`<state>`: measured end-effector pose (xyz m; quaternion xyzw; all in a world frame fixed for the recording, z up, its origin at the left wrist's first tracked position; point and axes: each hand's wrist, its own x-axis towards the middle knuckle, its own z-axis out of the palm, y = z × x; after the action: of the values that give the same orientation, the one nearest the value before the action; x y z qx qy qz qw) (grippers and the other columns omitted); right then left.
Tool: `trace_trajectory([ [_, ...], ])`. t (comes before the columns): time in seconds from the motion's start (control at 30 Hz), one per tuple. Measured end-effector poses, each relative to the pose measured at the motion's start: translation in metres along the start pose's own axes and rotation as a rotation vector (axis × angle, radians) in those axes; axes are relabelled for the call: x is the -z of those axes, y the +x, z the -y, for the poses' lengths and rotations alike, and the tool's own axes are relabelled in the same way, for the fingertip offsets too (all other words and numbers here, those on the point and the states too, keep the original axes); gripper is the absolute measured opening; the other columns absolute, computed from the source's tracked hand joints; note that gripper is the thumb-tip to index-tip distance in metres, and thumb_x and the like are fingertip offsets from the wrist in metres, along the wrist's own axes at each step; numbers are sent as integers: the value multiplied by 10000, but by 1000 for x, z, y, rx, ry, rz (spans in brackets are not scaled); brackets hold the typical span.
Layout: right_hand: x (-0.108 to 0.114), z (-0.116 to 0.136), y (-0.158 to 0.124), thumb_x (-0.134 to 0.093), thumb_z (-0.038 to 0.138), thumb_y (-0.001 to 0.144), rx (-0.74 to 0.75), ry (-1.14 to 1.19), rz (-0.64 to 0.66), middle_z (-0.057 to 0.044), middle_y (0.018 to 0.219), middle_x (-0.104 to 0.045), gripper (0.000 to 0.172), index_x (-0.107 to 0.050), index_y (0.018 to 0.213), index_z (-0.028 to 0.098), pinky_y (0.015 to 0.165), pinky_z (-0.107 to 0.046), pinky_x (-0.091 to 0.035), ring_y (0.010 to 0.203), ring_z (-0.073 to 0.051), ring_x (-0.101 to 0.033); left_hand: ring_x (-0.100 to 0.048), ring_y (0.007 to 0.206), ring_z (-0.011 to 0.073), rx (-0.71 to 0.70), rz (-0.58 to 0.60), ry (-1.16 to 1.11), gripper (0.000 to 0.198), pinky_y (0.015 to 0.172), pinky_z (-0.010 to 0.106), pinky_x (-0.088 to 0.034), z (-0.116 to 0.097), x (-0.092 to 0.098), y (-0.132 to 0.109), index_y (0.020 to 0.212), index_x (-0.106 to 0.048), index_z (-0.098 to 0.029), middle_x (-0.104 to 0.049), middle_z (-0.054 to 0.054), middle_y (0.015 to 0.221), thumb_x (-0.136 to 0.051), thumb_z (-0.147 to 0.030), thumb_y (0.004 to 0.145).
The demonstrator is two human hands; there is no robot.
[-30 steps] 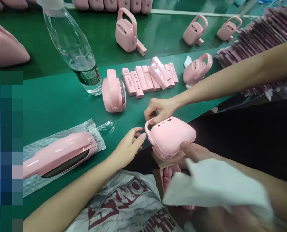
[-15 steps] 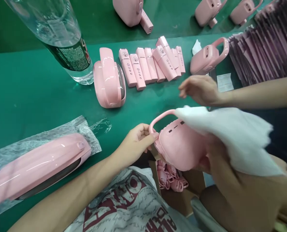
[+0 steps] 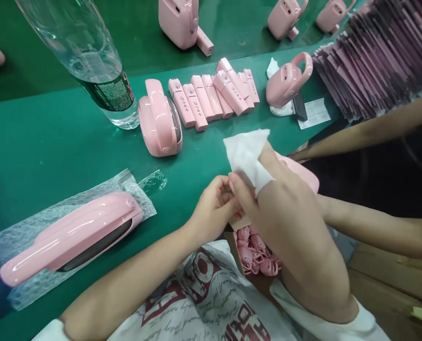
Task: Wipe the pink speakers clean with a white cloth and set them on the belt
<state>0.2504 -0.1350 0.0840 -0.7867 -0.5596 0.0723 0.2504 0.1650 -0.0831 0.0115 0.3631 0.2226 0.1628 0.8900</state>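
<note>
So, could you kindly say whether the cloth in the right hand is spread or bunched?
Bunched: the white cloth is gathered in the right hand, creased, with corners sticking out.

Bottle (image 3: 90, 66) was the landmark: clear, its label (image 3: 113, 92) dark green-black with white print. The surface (image 3: 193, 161) beneath it was plain green. Just right of the bottle, a handled case (image 3: 159, 128) was glossy pink with a dark panel; further right, sticks (image 3: 197, 106) were pink, some bearing a row of small dark marks. Below the bottle, the wrapped device (image 3: 86, 227) was pink with a blackish strip. Below and right of it: cloth (image 3: 244, 151) plain white; shirt (image 3: 204, 279) white, maroon block lettering over grey script. Far right, stacked packets (image 3: 377, 61) were striped mauve and dark.
</note>
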Motion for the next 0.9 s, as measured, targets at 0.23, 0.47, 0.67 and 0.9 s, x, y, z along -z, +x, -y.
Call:
trace_trajectory([
  [0.23,-21,7,-18,-435,123,895,71,-230,-262,-54,811,-645,449,-495,1339,146,904,-432,-509,782,-210,-598,-543,697,119,-255,-98,235,313,623,222,-439,4,-7,4,749,-438,-196,-551,-32,713,-725,-314,715],
  [0.47,-18,5,-32,-645,60,801,260,-87,-570,-52,1035,-711,347,-591,1124,175,884,-312,-528,826,-156,-650,-560,793,146,-476,-117,490,171,684,246,-469,6,1,-7,864,-510,-195,-577,18,876,-639,-190,751],
  [0.67,-19,5,-25,-642,183,840,37,136,-483,-66,897,-717,85,-664,921,168,767,-313,-560,808,-188,-672,-476,722,131,-566,-130,663,163,624,244,-450,-1,-3,-4,797,-412,-207,-456,0,800,-566,-245,831],
  [0.9,-31,-3,-18,-734,237,745,-147,557,-514,-48,879,-731,171,-692,892,163,769,-320,-586,825,-198,-690,-434,697,128,-696,-176,814,184,580,245,-420,-4,6,2,773,-401,-201,-422,2,806,-574,-233,826],
])
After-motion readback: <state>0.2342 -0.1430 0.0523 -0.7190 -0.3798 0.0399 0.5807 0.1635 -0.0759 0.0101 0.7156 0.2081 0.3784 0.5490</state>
